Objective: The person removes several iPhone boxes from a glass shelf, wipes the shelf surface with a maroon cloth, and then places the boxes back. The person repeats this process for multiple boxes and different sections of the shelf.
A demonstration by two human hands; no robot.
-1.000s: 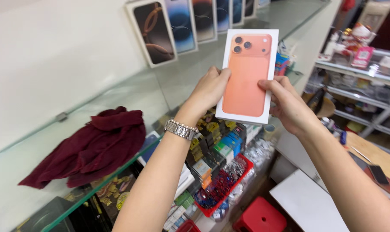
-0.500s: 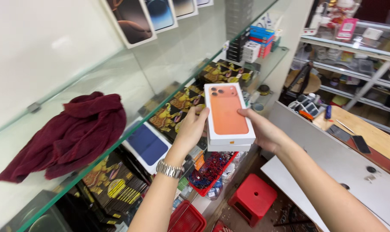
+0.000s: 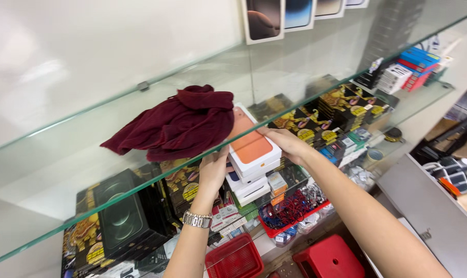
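Both my hands hold an orange phone box (image 3: 251,148) flat, under the upper glass shelf (image 3: 63,170). My left hand (image 3: 213,171), with a silver watch at the wrist, grips the box's near left edge. On the far right edge is my right hand (image 3: 287,144). The box rests on top of a stack of white phone boxes (image 3: 249,186) on the lower shelf. A crumpled maroon cloth (image 3: 179,123) lies on the upper glass shelf, just above and left of the box, covering its far corner from view.
Black and gold boxes (image 3: 120,219) crowd the lower shelf left, and more (image 3: 341,110) to the right. Phone boxes (image 3: 263,19) lean on the white wall above. Red baskets (image 3: 233,257) and a red stool (image 3: 329,257) sit below. A grey counter (image 3: 429,206) is at right.
The orange box was held upright before the wall; both hands have since tipped it flat, lowered it and slid it under the glass shelf onto the white stack.
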